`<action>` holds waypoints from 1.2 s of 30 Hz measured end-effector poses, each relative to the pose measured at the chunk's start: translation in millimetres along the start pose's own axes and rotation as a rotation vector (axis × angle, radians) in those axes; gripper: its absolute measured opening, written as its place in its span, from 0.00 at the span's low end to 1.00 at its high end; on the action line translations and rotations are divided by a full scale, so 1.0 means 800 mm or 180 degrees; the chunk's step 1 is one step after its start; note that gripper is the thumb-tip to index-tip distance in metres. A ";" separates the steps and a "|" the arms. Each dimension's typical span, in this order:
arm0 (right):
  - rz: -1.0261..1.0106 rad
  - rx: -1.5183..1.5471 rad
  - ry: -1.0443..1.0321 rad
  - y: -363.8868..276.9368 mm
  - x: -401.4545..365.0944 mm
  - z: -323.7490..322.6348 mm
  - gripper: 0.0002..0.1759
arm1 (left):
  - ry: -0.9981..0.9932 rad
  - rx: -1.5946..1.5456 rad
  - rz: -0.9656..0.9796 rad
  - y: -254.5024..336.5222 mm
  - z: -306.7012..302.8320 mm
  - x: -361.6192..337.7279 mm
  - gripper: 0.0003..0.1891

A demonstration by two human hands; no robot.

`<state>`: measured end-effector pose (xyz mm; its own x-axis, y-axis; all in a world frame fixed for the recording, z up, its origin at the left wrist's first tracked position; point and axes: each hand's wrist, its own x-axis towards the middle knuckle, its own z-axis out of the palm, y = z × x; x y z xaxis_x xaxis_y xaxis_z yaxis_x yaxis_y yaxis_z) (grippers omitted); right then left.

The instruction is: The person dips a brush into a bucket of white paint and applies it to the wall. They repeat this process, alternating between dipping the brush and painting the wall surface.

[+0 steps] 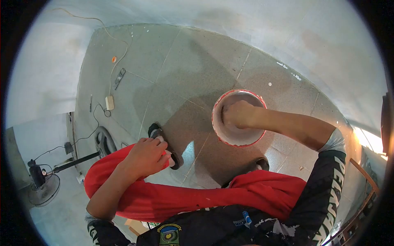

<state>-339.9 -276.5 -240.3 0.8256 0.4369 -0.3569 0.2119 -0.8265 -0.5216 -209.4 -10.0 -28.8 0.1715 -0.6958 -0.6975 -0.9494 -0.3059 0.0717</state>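
Note:
My right hand (pixel 237 114) reaches down into a round bucket (pixel 239 142) with a red-edged rim, standing on the tiled floor. Pale whitish material coats the bucket's inner wall. The fingers of this hand point away from the camera, so what they hold or touch inside is hidden. My left hand (pixel 150 155) rests over my knee, on the red trousers (pixel 164 199), its fingers loosely laid out with nothing seen in them. Just beyond it is my foot in a dark sandal (pixel 155 130).
A standing fan (pixel 39 180) is at the left, with a black cable running to a white power strip (pixel 109 102). Farther off lie an orange tape roll (pixel 114 59) and a dark flat tool (pixel 119 78). Pale walls (pixel 262 18) bound the floor. A wooden chair (pixel 365 176) stands right.

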 end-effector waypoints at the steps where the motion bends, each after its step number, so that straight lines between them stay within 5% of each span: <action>1: -0.0132 0.0211 0.0223 0.005 0.001 0.006 0.12 | 0.0006 0.0003 0.0001 0.000 -0.003 0.001 0.13; 4: 0.0026 0.0394 0.0097 0.000 -0.005 0.002 0.14 | -0.0548 -0.0043 -0.0256 0.001 -0.020 0.000 0.20; 14: 0.0055 0.0021 -0.0044 0.005 -0.033 -0.030 0.15 | -0.0518 0.0018 -0.0231 -0.002 -0.034 0.008 0.21; 17: -0.0081 0.0371 0.0535 0.019 -0.031 -0.013 0.19 | -0.0258 0.0062 -0.0118 -0.005 -0.026 0.006 0.17; 20: 0.0218 0.0313 -0.0208 0.020 -0.030 -0.025 0.22 | -0.0068 0.0112 0.0001 -0.007 -0.034 0.008 0.16; 23: 0.0284 0.0417 0.0228 0.016 -0.036 -0.028 0.12 | -0.0090 0.0120 -0.0018 -0.006 -0.030 0.007 0.16; 25: 0.0157 0.0273 0.0061 0.022 -0.036 -0.030 0.22 | -0.0129 0.0145 -0.0030 -0.006 -0.037 0.010 0.16; 36: 0.0393 0.0215 0.0069 0.014 -0.051 -0.049 0.24 | -0.0496 0.0146 -0.0225 0.001 -0.047 0.015 0.21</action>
<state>-350.9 -317.6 -201.1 0.8545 0.3250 -0.4052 0.0728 -0.8474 -0.5260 -198.0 -43.0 -9.8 0.1986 -0.5634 -0.8020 -0.9480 -0.3180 -0.0114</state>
